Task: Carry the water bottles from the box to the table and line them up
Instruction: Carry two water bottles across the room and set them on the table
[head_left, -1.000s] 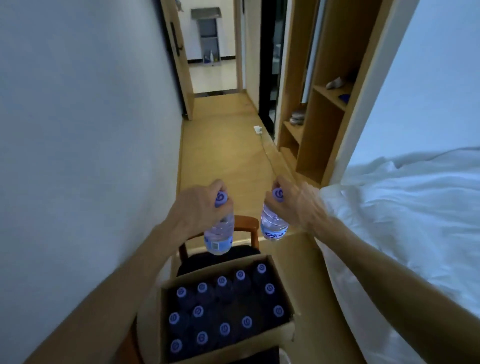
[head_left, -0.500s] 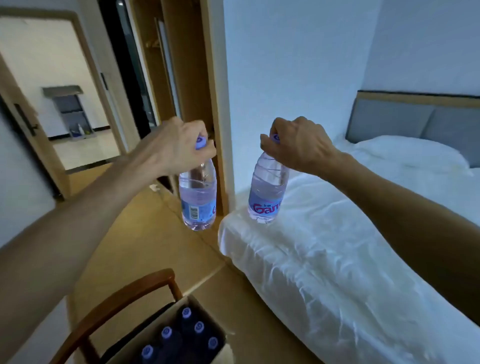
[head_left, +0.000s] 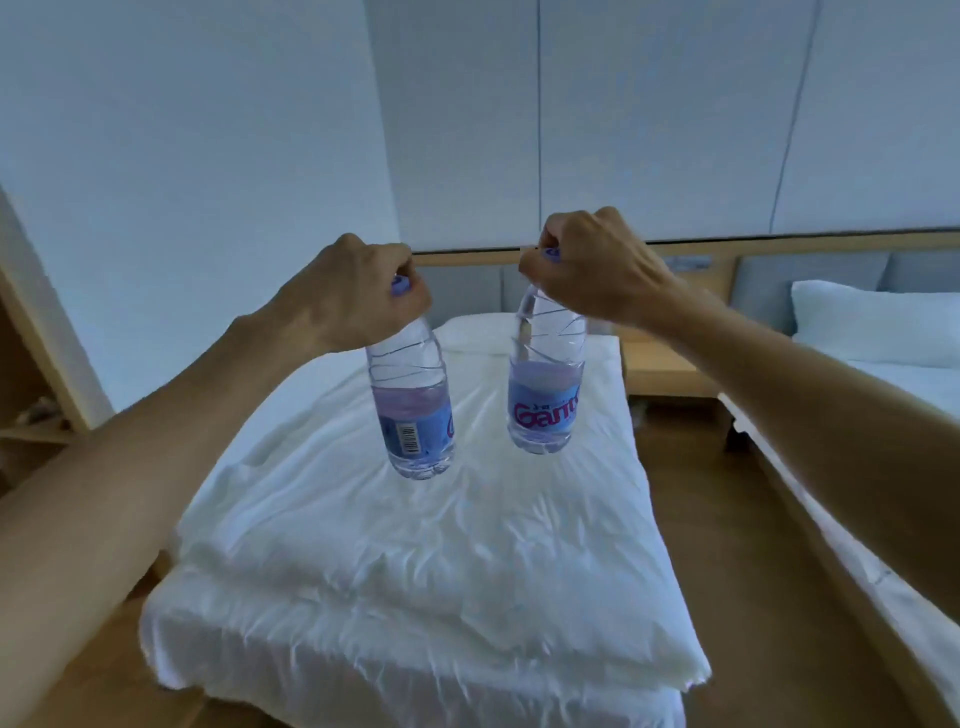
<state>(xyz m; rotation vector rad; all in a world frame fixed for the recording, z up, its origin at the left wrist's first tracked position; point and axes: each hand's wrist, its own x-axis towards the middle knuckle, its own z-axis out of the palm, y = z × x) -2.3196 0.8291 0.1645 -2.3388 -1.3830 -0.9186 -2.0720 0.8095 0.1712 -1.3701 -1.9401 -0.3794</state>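
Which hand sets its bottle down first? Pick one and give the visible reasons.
Probably the right hand. It grips its bottle by the cap, nearer the wooden nightstand, the only table-like surface in view. The left hand holds its bottle over the bed, farther away.

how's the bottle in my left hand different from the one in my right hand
The left bottle shows its barcode side; the right bottle shows its pink logo. The left bottle hangs lower in view than the right. Both are clear, blue-labelled and purple-capped, held at the cap by the left hand and right hand.
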